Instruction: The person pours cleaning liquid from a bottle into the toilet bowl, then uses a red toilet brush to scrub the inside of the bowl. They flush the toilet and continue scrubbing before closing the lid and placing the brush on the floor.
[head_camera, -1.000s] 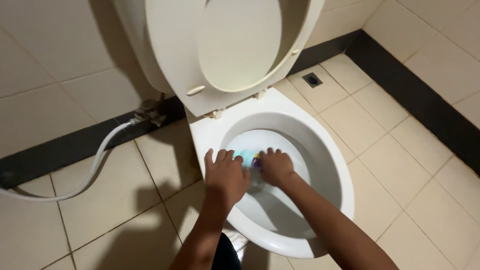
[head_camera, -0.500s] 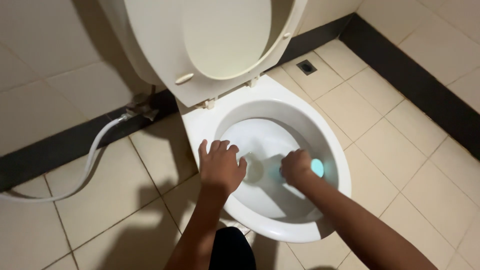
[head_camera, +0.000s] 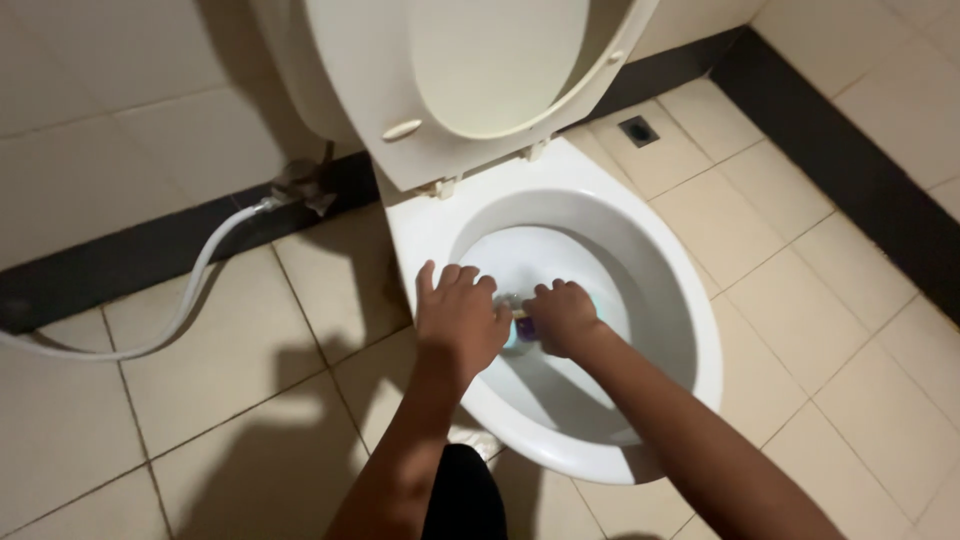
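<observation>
Inside a tiled bathroom, a person leans over a white toilet bowl (head_camera: 700, 330) with the seat and lid (head_camera: 470, 80) raised against the wall. Right hand (head_camera: 562, 318) is down in the bowl, near its left inner wall, fingers clenched around a small scrubbing pad (head_camera: 522, 330) of which only a bluish and purple edge shows between the two hands; what kind of pad it is cannot be told. Left hand (head_camera: 458, 320) lies flat on the bowl's left rim, fingers spread and released, holding nothing and seemingly bracing the body.

Judging by the pose, the scrubbing goes best with the pad kept pressed flat to the porcelain, worked in short overlapping strokes around the inner wall and up under the rim, while the steadying hand stays planted so weight does not shift.

A white hose (head_camera: 190, 300) runs from a wall valve (head_camera: 295, 185) across the beige floor tiles at left; a small floor drain (head_camera: 638, 130) sits near the far right corner by the dark skirting.
</observation>
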